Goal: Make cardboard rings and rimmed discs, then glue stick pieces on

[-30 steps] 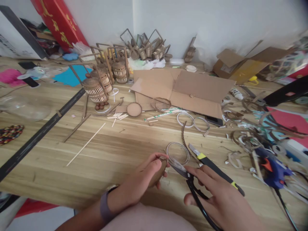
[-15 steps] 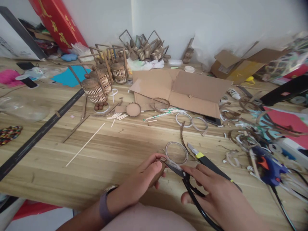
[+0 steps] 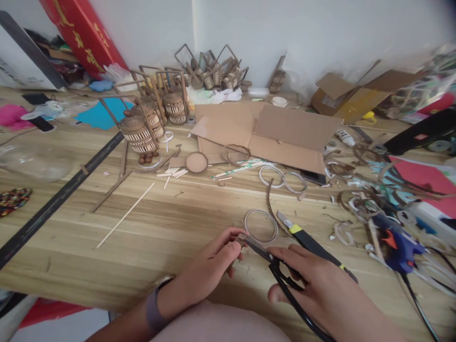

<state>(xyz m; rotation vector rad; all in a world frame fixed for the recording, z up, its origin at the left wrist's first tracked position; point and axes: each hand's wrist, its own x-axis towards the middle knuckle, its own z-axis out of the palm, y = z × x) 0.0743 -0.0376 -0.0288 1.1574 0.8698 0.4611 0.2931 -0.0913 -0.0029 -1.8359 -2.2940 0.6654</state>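
Observation:
My left hand [image 3: 210, 266] is closed round a small brown cardboard piece [image 3: 238, 240], mostly hidden by the fingers. My right hand [image 3: 317, 285] grips black scissors [image 3: 274, 266], whose blades meet the cardboard piece at my left fingertips. Just beyond the blades a thin ring [image 3: 261, 225] lies flat on the wooden table [image 3: 160, 223]. A black and yellow utility knife [image 3: 309, 242] lies right of the ring, beside a corrugated strip [image 3: 270, 197].
Flattened cardboard [image 3: 270, 130] lies mid-table, with small cardboard lanterns [image 3: 138, 133] and frames to its left. A blue glue gun [image 3: 397, 242] and ring scraps clutter the right. A long black strip [image 3: 60, 199] and a thin stick [image 3: 125, 215] cross the left.
The brown cardboard piece showed more between my left fingers a second ago; now little of it shows. Both hands stay close together, with the scissor blades shifted slightly left toward my left fingertips.

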